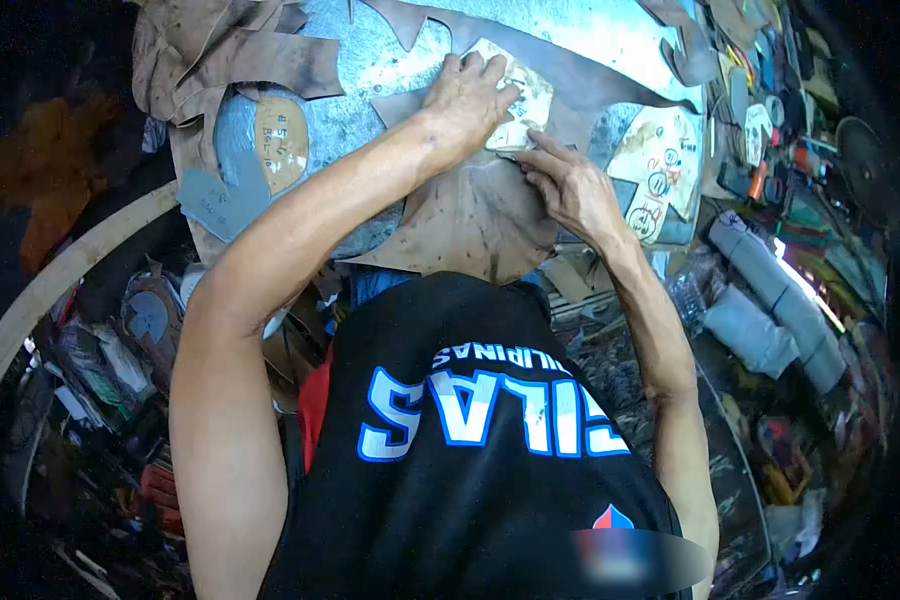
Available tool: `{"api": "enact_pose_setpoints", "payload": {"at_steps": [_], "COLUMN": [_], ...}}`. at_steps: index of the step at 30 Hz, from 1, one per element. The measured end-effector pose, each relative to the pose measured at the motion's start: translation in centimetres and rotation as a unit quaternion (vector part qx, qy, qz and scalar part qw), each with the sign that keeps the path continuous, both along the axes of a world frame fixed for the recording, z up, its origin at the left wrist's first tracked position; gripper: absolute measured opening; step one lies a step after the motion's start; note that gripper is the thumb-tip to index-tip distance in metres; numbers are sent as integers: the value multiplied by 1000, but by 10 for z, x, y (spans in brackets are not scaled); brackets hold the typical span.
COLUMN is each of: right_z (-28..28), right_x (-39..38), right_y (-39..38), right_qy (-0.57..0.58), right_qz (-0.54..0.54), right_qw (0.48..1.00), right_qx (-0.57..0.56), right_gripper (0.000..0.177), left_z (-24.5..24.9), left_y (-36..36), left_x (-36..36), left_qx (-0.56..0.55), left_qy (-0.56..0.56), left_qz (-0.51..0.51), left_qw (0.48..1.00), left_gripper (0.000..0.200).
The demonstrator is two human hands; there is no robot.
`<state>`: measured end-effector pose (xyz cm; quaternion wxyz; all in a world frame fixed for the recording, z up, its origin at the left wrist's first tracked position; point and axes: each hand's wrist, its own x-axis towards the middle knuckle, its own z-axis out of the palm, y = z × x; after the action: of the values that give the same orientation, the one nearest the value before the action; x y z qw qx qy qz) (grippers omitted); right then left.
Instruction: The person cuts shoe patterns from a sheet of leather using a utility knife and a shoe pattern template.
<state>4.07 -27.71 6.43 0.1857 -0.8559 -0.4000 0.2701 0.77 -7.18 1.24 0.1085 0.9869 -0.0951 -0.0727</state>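
My left hand [470, 98] lies flat with fingers spread on a pale cardboard pattern [526, 104], pressing it onto a brown leather piece [470, 215]. The leather rests on a shiny metal sheet [370, 70]. My right hand [562, 180] is pinched against the pattern's lower edge, fingertips together on a small thin tool whose tip touches the leather; the tool itself is mostly hidden by the fingers.
More brown leather scraps [220, 50] lie at the upper left. A grey cut shape [218, 200] and an oval card pattern [280, 140] sit left of my arm. Marked patterns [660, 170], grey rolls [770, 300] and small tools crowd the right side.
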Motion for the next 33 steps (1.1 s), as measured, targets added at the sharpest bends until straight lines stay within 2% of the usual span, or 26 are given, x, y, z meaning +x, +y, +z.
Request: {"api": "enact_pose_setpoints", "payload": {"at_steps": [3, 8, 12, 15, 17, 18, 20, 27, 31, 33], "right_z": [0, 2, -5, -4, -16, -19, -23, -13, -17, -20], "right_x": [11, 22, 26, 33, 38, 41, 42, 38, 42, 47], "right_y": [2, 2, -2, -1, -6, -5, -1, 6, -4, -5], "right_qy": [11, -10, -39, -24, -5, 8, 9, -20, -50, -35], "right_qz": [27, 85, 142, 157, 174, 179, 193, 229, 239, 236], "right_qw": [999, 996, 989, 987, 985, 982, 979, 973, 969, 971], "right_qx": [-21, -19, -18, -19, 20, 56, 63, 11, 37, 32], "right_gripper": [24, 23, 25, 27, 32, 38, 39, 39, 39, 37], "left_z": [4, 8, 9, 9, 3, 2, -3, -10, -5, 1], "left_y": [-3, -6, -28, -33, -34, -33, -33, -37, -41, -41], "left_x": [-2, -3, -5, -6, -6, -6, -8, -13, -12, -10], "left_qx": [17, -39, -16, -70, -45, -44, -46, -54, -50, -45], "left_qy": [29, 38, 21, 59, 11, 22, 16, 24, 24, 76], "left_qz": [14, 55, 140, 172, 175, 175, 190, 209, 219, 216], "left_qw": [999, 997, 990, 981, 983, 983, 981, 976, 974, 973], "left_gripper": [57, 48, 47, 52, 56, 58, 58, 60, 61, 61]}}
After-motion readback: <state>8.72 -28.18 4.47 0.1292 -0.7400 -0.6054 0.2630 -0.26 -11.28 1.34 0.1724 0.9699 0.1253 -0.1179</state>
